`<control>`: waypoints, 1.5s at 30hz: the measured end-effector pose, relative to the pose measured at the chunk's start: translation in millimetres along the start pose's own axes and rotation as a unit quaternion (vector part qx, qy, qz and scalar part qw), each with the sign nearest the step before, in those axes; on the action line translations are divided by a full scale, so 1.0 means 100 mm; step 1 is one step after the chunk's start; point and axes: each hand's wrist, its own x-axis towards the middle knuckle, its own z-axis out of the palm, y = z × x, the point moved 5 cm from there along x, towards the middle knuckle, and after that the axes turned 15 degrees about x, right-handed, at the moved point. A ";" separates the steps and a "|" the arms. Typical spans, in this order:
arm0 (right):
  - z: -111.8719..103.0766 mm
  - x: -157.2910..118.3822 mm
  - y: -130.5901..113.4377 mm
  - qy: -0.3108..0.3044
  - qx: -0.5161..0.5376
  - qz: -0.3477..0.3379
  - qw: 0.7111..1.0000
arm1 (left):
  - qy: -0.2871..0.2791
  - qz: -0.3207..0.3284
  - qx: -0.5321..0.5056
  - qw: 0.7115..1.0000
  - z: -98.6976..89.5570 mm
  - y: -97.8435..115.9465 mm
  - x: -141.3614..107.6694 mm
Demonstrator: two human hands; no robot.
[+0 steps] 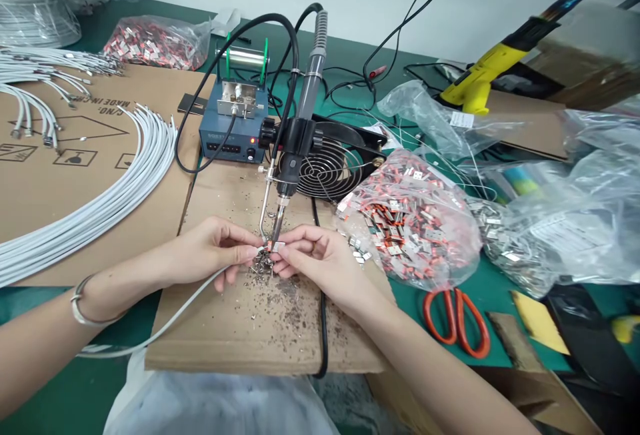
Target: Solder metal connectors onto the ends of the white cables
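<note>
My left hand (227,253) pinches a white cable (193,298) close to its end, and the rest of the cable trails down to the left. Opposite it, my right hand (307,255) grips a small USB connector (278,246) with metal and orange parts. Cable end and connector meet right under the tip of a soldering iron (295,148), which is clamped upright in a stand. A thin bent metal feed tube (265,211) comes down beside the tip. Whether wire and connector are joined cannot be made out. Solder crumbs (280,301) litter the cardboard (215,335) below.
Behind the iron stand a blue solder feeder (233,125) with a solder spool (246,60) and a black fan (330,161). White cables (135,181) lie left. Right are a bag of connectors (415,221), red-handled scissors (456,325) and a yellow tool (487,68).
</note>
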 end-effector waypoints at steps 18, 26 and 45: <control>0.01 -0.04 -0.05 -0.043 0.014 -0.020 0.999 | -0.029 0.009 -0.044 0.999 0.02 0.02 -0.03; 0.00 -0.05 -0.06 -0.054 -0.001 -0.036 0.998 | -0.043 -0.002 -0.072 0.997 0.02 0.03 -0.03; 0.05 -0.03 -0.10 -0.002 -0.046 -0.017 0.999 | 0.003 -0.036 0.035 0.999 -0.03 -0.04 -0.01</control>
